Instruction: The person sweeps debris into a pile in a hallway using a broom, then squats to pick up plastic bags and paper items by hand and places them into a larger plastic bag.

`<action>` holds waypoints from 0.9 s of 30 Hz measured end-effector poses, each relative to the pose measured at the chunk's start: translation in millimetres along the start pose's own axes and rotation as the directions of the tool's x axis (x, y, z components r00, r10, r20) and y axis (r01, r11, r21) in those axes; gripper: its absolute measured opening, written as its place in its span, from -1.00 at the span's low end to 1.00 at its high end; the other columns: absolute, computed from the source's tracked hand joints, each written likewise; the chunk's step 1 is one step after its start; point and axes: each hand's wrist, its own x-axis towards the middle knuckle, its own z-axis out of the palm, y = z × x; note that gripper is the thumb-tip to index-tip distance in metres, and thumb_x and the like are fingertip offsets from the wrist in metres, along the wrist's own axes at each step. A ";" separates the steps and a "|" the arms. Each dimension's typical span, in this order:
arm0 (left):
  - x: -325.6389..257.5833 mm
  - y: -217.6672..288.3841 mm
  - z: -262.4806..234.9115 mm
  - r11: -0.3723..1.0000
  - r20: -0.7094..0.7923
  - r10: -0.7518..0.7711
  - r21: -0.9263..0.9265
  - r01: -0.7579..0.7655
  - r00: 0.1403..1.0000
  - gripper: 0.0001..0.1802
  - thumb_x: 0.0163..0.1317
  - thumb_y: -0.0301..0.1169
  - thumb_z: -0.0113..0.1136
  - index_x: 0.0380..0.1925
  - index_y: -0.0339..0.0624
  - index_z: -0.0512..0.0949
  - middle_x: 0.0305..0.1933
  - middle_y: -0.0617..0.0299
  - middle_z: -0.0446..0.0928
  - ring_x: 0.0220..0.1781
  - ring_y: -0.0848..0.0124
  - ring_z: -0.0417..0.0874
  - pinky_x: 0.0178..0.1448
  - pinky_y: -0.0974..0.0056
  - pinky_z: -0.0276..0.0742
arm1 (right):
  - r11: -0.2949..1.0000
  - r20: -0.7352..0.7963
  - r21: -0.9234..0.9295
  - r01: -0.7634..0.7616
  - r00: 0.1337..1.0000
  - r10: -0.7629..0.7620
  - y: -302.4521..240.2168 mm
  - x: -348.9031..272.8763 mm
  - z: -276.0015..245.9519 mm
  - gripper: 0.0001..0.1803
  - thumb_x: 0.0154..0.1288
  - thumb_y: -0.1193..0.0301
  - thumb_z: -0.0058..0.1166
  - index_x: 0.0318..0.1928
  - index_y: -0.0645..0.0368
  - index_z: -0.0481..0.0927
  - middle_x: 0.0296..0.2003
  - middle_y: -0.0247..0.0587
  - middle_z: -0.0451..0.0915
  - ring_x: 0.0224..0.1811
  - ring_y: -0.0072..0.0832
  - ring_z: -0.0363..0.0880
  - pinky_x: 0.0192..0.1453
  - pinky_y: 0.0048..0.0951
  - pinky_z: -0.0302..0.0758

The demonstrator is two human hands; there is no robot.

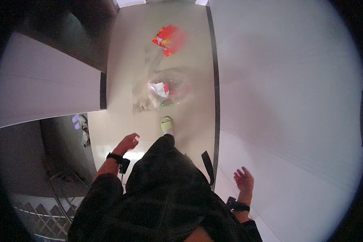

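Over at the near left there's a metal rack (52,218) in the dim side space, and a little farther off a pair of lilac slippers (76,122) sits beside some dark-and-white footwear (84,135). A pale wall (52,80) juts in beyond them.

Then comes the person's left hand (129,142), a black band (116,158) on its wrist. Its fingers are loosely bent and a bit apart, and I see nothing in them.

Right of that, on the tiled floor (189,133), lies the clear plastic bag (177,82), the thing nearest ahead. Something white and silvery with red (160,89) shows in or under it; through the glare I can't tell which, nor whether its mouth is open. Just this side of it is one foot in a yellow-green slipper (166,123). Farther off, well apart from the clear bag, is a crumpled red-and-yellow packet (167,40), its contents not showing.

Both lie out on the floor with no hand on either, so I'd judge that no handling is under way and all of it is left to do.

At the right, the right hand (244,180) hangs near the long pale wall (286,101), fingers spread and slightly curled, holding nothing.
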 end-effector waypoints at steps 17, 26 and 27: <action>169.7 -4.5 -17.1 0.979 -0.179 -0.163 -0.153 0.136 0.970 -0.76 0.06 -0.45 -0.08 -0.22 -0.18 0.40 -0.55 0.08 0.41 -0.52 0.37 0.43 -0.36 0.26 0.41 | 0.677 0.635 -0.602 0.424 0.768 0.083 -139.7 177.5 441.1 -0.53 0.15 0.27 0.03 0.02 0.27 0.37 -0.27 -0.08 0.51 -0.44 -0.33 0.57 -0.40 -0.43 0.56; 235.7 -50.4 22.3 0.891 -0.064 -0.441 -0.150 0.428 0.895 -0.74 0.08 -0.45 -0.04 -0.18 -0.17 0.41 -0.47 0.06 0.48 -0.41 0.32 0.52 -0.27 0.24 0.44 | 0.301 0.459 -0.874 0.381 0.851 0.255 -46.4 417.1 566.8 -0.56 0.11 0.36 0.01 0.02 0.23 0.37 -0.30 -0.12 0.51 -0.45 -0.38 0.55 -0.40 -0.40 0.56; 249.0 -59.7 33.1 0.884 -0.081 -0.450 -0.182 0.431 0.889 -0.72 0.06 -0.45 -0.05 -0.18 -0.18 0.41 -0.44 0.02 0.50 -0.35 0.24 0.53 -0.23 0.21 0.45 | 0.235 0.466 -0.879 0.414 0.850 0.247 -37.0 448.7 570.3 -0.50 0.09 0.38 0.01 0.07 0.27 0.32 -0.31 -0.12 0.50 -0.46 -0.40 0.55 -0.41 -0.41 0.55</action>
